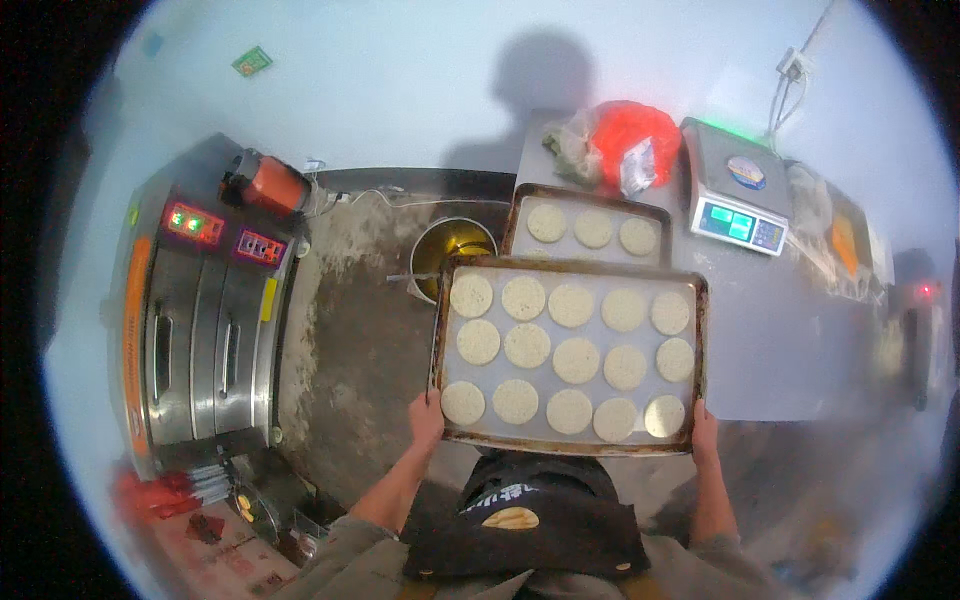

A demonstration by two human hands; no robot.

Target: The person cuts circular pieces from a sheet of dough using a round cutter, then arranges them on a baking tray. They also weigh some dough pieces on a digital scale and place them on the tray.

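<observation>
A large baking tray [545,380] with a browned metal rim is held in front of my body. Rows of flat, round, pale dough discs [576,360] lie on it, apart from one another. My left hand [427,418] grips the tray's left side near the lower corner. On the opposite side, my right hand [705,433] clasps the edge, its fingers mostly hidden. Just beyond, a second baking tray [615,208] rests on the table with three similar discs showing; the held tray covers its near part.
At left stands a steel deck oven [210,340] with lit control panels. A bucket [415,245] of yellow liquid sits on the floor. On the table [790,350] are a digital scale [738,190] and a red plastic bag [635,140]. Bagged goods [840,235] lie farther right.
</observation>
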